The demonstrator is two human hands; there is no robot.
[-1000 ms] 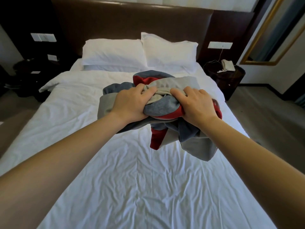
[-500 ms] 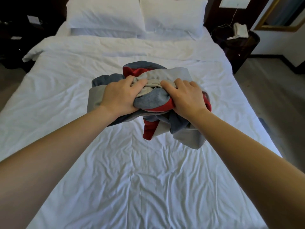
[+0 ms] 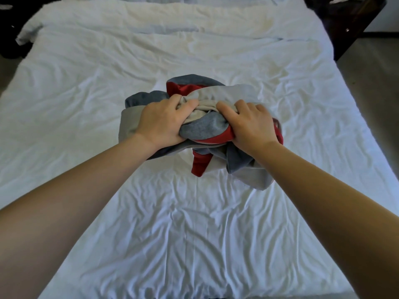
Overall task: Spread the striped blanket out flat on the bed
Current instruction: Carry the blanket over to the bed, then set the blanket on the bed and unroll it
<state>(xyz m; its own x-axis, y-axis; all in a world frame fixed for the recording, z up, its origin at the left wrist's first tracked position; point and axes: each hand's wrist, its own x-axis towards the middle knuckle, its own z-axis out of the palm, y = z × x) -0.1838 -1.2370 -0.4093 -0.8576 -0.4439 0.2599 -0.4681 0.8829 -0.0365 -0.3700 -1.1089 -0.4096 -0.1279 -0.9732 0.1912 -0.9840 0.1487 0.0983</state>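
Note:
The striped blanket (image 3: 218, 93), in grey, blue-grey and red bands, is bunched into a bundle over the middle of the white bed (image 3: 194, 223). My left hand (image 3: 164, 121) grips the bundle's left side with curled fingers. My right hand (image 3: 251, 124) grips its right side the same way. Loose red and grey ends hang down below my right wrist toward the sheet. Whether the bundle touches the bed is hidden by my hands.
The wrinkled white sheet fills most of the view, with a folded duvet edge (image 3: 172, 24) across the far end. A dark nightstand (image 3: 345, 22) stands at the far right. Grey floor (image 3: 375, 87) runs along the bed's right side.
The view has tilted down, so the pillows and headboard have left the frame. My hands keep the same grip, and the bundle sits lower and nearer the bed's middle.

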